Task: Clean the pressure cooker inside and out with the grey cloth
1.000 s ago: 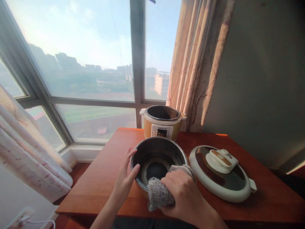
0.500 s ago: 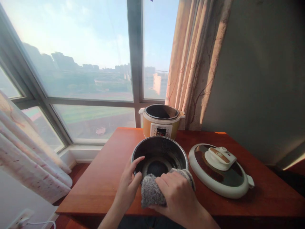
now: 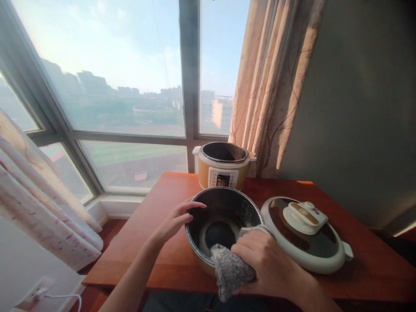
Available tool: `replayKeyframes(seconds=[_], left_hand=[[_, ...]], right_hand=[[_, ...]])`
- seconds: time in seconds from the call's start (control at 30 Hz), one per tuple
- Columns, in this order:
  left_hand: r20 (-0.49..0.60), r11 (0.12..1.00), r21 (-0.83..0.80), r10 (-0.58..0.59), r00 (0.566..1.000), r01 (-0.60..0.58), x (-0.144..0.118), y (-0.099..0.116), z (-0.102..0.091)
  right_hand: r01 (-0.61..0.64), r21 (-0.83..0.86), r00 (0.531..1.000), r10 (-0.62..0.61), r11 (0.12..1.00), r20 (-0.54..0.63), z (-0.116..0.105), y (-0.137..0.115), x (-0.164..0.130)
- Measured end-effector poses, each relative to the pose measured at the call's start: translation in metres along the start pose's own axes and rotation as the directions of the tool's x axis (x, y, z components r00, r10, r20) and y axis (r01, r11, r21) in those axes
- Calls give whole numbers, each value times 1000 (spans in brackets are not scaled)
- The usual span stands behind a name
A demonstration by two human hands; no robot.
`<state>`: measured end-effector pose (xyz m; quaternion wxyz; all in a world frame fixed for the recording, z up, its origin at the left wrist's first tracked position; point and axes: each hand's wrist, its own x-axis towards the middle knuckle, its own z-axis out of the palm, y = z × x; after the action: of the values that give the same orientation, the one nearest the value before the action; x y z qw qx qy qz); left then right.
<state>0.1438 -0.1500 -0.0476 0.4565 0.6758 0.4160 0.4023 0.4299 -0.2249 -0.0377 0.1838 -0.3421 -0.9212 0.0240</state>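
Note:
A dark inner cooker pot (image 3: 224, 206) with water-level marks inside its wall stands at the table's front. On its left rim, my left hand (image 3: 175, 219) has its fingers hooked over the edge and the thumb lower down. My right hand (image 3: 261, 258) is closed round a grey cloth (image 3: 231, 271), which lies over the pot's near right rim and hangs down in front. Part of the rim is covered by the cloth and that hand.
Behind the pot stands the pressure cooker body (image 3: 203, 173), lidless, with a control panel. Its round lid (image 3: 325, 262) lies on the right of the wooden table (image 3: 143, 234). Windows and curtains (image 3: 263, 86) are beyond, and a plugged-in white cord (image 3: 65, 296) is at lower left.
My left hand has moved up along the pot's left rim. The pot has turned clockwise, its marks shifting right. My right hand and the cloth have moved right and slightly down.

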Motion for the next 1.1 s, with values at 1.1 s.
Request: replayKeyframes(seconds=[1.1], left_hand=[[-531,999,-26,17,847,-37,-55,-21,59]], right_hand=[[-148,-36,978,141,988,-156,30,-29,29]])
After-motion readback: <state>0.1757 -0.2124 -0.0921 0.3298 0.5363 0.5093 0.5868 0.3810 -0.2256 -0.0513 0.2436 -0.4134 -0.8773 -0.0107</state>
